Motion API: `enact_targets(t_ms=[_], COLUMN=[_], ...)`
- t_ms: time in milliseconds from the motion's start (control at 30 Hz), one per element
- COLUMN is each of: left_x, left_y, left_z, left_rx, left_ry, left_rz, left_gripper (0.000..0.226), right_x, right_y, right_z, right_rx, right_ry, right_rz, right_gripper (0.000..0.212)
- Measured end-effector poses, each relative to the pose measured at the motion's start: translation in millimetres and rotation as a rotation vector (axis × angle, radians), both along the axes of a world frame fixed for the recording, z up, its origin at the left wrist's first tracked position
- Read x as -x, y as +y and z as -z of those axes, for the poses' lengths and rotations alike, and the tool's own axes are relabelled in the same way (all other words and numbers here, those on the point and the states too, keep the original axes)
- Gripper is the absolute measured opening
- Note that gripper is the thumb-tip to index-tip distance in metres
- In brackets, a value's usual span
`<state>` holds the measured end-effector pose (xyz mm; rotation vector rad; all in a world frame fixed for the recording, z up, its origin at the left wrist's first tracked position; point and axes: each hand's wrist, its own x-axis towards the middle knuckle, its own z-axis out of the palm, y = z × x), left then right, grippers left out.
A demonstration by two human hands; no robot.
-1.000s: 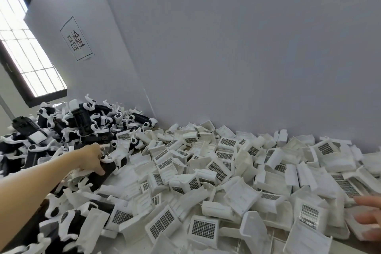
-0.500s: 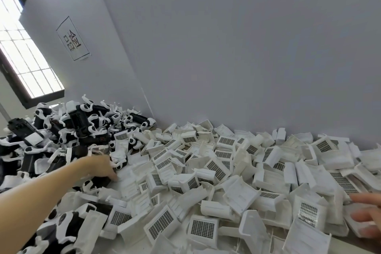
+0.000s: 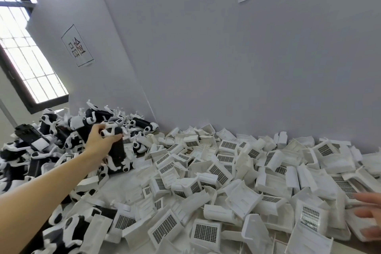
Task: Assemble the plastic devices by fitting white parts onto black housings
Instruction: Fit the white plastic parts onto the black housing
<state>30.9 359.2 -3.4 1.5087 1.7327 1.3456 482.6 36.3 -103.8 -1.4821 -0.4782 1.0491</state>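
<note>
The left hand [image 3: 99, 142] has its fingers curled round the upper end of a black housing [image 3: 116, 150], lifted a little above the black-and-white heap [image 3: 41, 146] on the far left of the desk. The housing's long axis runs roughly up and down, top tipped slightly away, with white clips showing at both ends. The right hand [image 3: 369, 214] sits at the lower right edge, fingers straight and spread, holding nothing, touching or just above the pile of white parts [image 3: 226, 181]; only part of it shows, so contact can't be settled. The white parts with grilles lie between the two hands, much nearer the right one. So the fit likely depends on bringing the housing rightward and toward the body, while the right hand picks a white part from directly beneath it
</note>
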Motion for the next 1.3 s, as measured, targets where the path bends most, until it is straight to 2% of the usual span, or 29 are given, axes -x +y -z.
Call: enact_targets(t_ms=[67,100,167,233,333,400,500,600,733,800,867,933,967,1167,1300], left_x=[-20,-32,-62,-98,-157,-196,-253,-297,-333,-343,-349,-351,-351,-351,-356], left_y=[-11,-18,-35,-55,-97,-132,-184,-235,-284,-295,-294,-286,-282,-273,-277], left_z=[-13,-20,-35,-49,-66,-72,-62,-37,4,24,40,49,50,49,50], left_rx=[-0.022,-0.025,-0.019,0.004,0.070,0.168,0.340,0.494,0.590,0.569,0.532,0.500,0.478,0.381,0.383], left_ry=[-0.174,-0.261,-0.393,-0.465,-0.537,-0.672,-0.918,-1.059,-1.162,-1.133,-1.057,-0.948,-0.889,-0.665,-0.568], left_rz=[0.081,0.126,0.220,0.315,0.426,0.507,0.668,0.783,0.780,0.763,0.745,0.738,0.749,0.917,1.011], left_gripper=[0.055,0.050,0.036,0.029,0.036,0.039,0.049,0.050,0.058,0.057,0.049,0.035,0.036,0.043,0.043], right_x=[-10,-13,-12,-7,2,4,9,15,15,14,12,10,10,14,17], right_y=[-4,-4,-13,-28,-39,-38,-41,-47,-56,-57,-56,-55,-54,-51,-53], right_z=[10,13,19,15,-5,-9,-22,-39,-53,-51,-44,-39,-37,-38,-42], right_rx=[-0.019,-0.005,0.032,-0.053,-0.114,-0.119,-0.161,-0.222,-0.278,-0.269,-0.242,-0.290,-0.324,-0.345,-0.302], right_ry=[-0.017,-0.069,-0.323,-0.342,-0.470,-0.471,-0.379,-0.149,0.206,0.210,0.153,0.081,0.036,-0.344,-0.677], right_rz=[-0.090,-0.087,-0.092,-0.131,-0.015,0.062,0.113,0.060,-0.070,-0.144,-0.154,-0.135,-0.131,0.104,0.279], right_gripper=[0.040,0.038,0.037,0.028,0.021,0.029,0.032,0.025,0.056,0.069,0.072,0.056,0.048,0.050,0.021])
